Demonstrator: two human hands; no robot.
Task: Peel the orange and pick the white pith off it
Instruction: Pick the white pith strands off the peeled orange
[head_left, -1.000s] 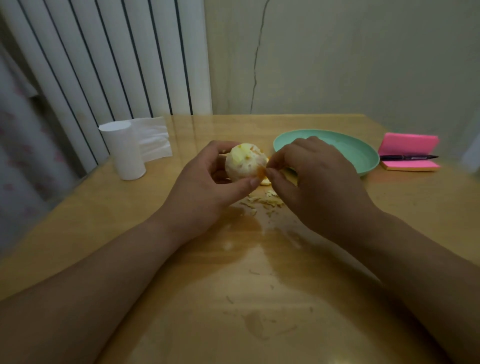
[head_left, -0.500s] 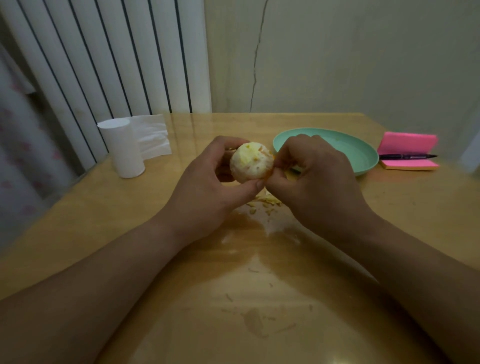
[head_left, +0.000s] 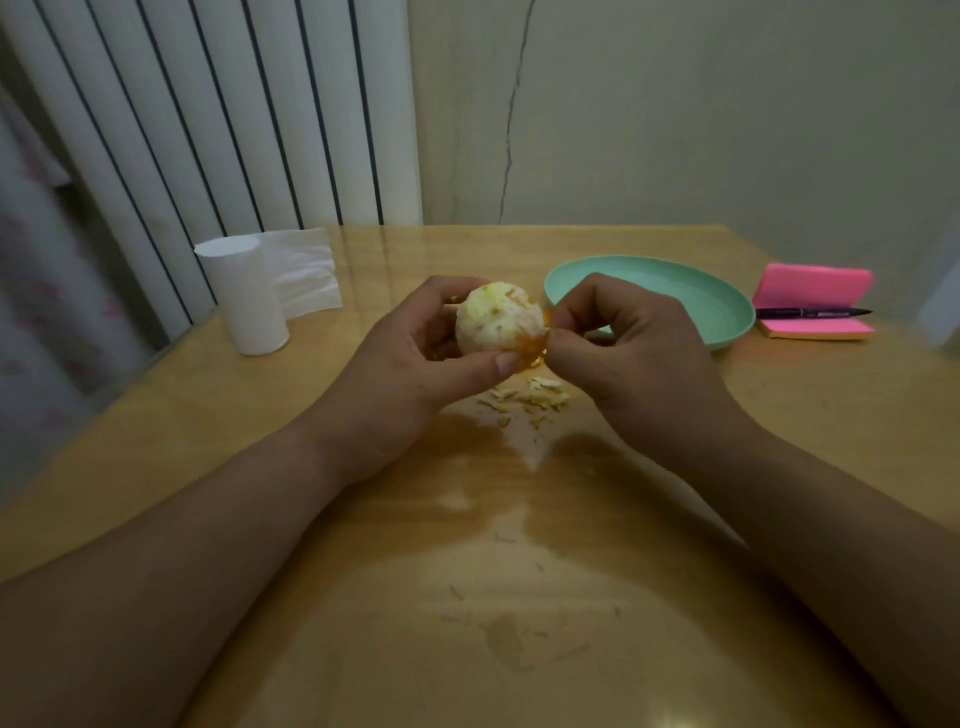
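The peeled orange (head_left: 496, 319), mostly pale with white pith and a patch of bare orange flesh at its lower right, is held above the table in my left hand (head_left: 410, 374), thumb under it and fingers behind. My right hand (head_left: 634, 353) touches the orange's right side, its thumb and forefinger pinched on a bit of pith at the orange patch. A small heap of picked-off pith scraps (head_left: 530, 400) lies on the table right below the fruit.
A mint green plate (head_left: 727, 312) sits behind my right hand. Pink sticky notes (head_left: 810, 304) with a black pen (head_left: 810, 313) lie at the far right. A white paper roll (head_left: 244, 299) with a loose sheet stands at the left. The wooden table (head_left: 467, 597) is shiny with small crumbs.
My left hand raised and turned the orange a little. My right hand's fingers stayed at its right side, pinching at the pith there. More scraps show below.
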